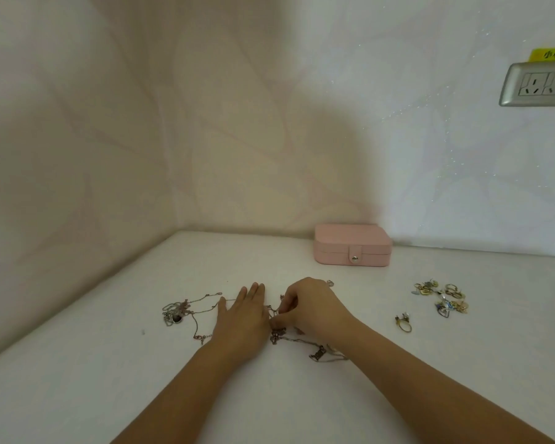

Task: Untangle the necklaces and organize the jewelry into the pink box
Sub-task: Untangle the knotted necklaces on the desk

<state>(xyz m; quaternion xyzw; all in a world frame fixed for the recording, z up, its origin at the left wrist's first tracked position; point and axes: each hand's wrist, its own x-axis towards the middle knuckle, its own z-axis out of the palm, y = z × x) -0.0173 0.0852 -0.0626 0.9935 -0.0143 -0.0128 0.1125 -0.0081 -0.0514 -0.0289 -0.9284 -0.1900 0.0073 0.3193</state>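
Two bare forearms reach in from the near edge over the plain white counter (77, 395). On that counter the left hand (242, 318) lies flat, its grip spread with straight fingers pressing down on part of the tangle of thin silver and rose-toned chain necklaces (175, 312). The tangle sprawls from a bunched knot at the left, under both hands, to loose strands with small charms by the right wrist. The right hand (311, 307) has its grip curled, fingertips pinching a strand just beside the left hand; which strand cannot be told. These chains look very light, limp and fine, so they will probably slide and kink easily, and hard pulling may tighten knots or snap a link. It seems better to take hold close to a crossing or at a charm or clasp, with one part pinned flat. Well apart, against the back wall, sits the closed pink rectangular box with a snap tab (353, 243), not yet opened. To the right lie a small heap of gold and silver earrings and rings (442, 298) and a lone metal ring with a stone (403, 322), rigid little pieces to pick up by their edges.
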